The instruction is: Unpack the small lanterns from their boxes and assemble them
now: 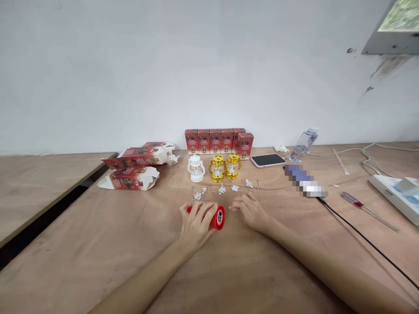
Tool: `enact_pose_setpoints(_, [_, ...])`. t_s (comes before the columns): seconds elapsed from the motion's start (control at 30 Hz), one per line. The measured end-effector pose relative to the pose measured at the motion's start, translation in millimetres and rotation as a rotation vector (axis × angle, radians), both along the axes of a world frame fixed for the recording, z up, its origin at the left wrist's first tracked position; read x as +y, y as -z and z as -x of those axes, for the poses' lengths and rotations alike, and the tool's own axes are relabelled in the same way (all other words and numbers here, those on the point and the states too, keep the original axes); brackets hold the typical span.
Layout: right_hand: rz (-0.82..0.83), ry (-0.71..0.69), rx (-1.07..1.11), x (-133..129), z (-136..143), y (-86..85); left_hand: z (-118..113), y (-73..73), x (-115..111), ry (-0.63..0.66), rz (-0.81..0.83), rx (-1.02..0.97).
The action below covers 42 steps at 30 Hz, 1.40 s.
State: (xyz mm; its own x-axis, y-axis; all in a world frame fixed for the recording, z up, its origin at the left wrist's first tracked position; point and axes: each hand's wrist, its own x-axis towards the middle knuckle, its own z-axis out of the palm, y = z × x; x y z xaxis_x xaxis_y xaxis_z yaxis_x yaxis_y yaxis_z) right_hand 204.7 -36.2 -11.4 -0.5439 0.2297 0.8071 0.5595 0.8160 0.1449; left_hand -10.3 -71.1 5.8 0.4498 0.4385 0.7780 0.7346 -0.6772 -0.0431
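My left hand (198, 222) is wrapped over a small red lantern (218, 218) lying on its side, its round base turned to the right. The base shows dark parts inside a pale disc. To the right of that base, my right hand (250, 211) hovers low over the table with fingers drawn together. A tiny pale bit shows at its fingertips, too small to name. Beyond the hands lie several bent wire handles with small white parts (198, 195). Behind them stand a white lantern (196, 169) and two gold lanterns (217, 169), all upright.
Red printed boxes (209, 141) stand in a row by the wall. Torn boxes (134, 178) lie left, near a gap between tables. On the right are a phone (268, 160), a tilted bottle (303, 145), a blurred-out device (304, 179), a screwdriver (369, 210) and a power strip (396, 196).
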Motion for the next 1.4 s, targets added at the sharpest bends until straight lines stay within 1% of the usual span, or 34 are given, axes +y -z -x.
enact_pose_setpoints(0.03, [0.004, 0.077, 0.025, 9, -9, 2.6, 0, -0.1, 0, -0.002, 0.000, -0.001])
enact_pose_setpoints(0.13, [0.126, 0.480, 0.023, 32, -36, 9.8, 1, 0.4, 0, 0.005, -0.003, 0.001])
enact_pose_setpoints(0.2, [0.236, 0.704, -0.010, 41, -47, 12.9, 1, 1.3, 0, 0.013, -0.006, 0.002])
enact_pose_setpoints(0.27, [0.319, 0.823, -0.051, 44, -51, 14.1, 2, 2.6, 0, 0.015, -0.007, -0.002])
enact_pose_setpoints(0.33, [0.355, 0.862, -0.081, 43, -51, 13.8, 2, 3.7, 0, 0.013, 0.001, -0.004])
enact_pose_setpoints(0.4, [0.351, 0.845, -0.087, 40, -48, 12.6, 2, 4.3, 0, 0.010, 0.014, -0.003])
enact_pose_setpoints(0.43, [0.333, 0.814, -0.082, 38, -46, 11.9, 2, 4.4, 0, 0.008, 0.016, -0.002])
enact_pose_setpoints(0.6, [0.169, 0.554, -0.049, 30, -37, 9.6, 2, 3.6, 0, 0.003, 0.001, 0.001])
enact_pose_setpoints(0.7, [0.095, 0.479, -0.023, 24, -29, 6.1, 1, 3.0, 0, -0.001, -0.011, 0.000])
enact_pose_setpoints(0.77, [0.068, 0.404, 0.021, 16, -23, 1.6, 1, 2.4, 0, -0.010, -0.012, -0.002])
enact_pose_setpoints(0.87, [0.029, 0.219, 0.036, -1, -9, -6.0, 1, 1.2, 0, -0.013, -0.012, 0.011])
enact_pose_setpoints(0.93, [-0.017, 0.089, 0.001, -14, 3, -9.6, 1, 0.8, 0, -0.011, -0.017, 0.024])
enact_pose_setpoints(1.0, [-0.064, -0.004, -0.036, -24, 13, -11.0, 0, 1.0, 0, -0.006, -0.024, 0.029])
enact_pose_setpoints(1.1, [-0.095, -0.037, -0.073, -31, 20, -10.8, 0, 1.8, 0, 0.005, -0.017, 0.040])
enact_pose_setpoints(1.3, [-0.114, -0.052, -0.121, -30, 18, -13.0, 0, 2.7, 1, 0.027, 0.000, 0.073])
enact_pose_setpoints(1.4, [-0.109, -0.020, -0.141, -32, 22, -15.4, 0, 3.1, 1, 0.024, 0.004, 0.075])
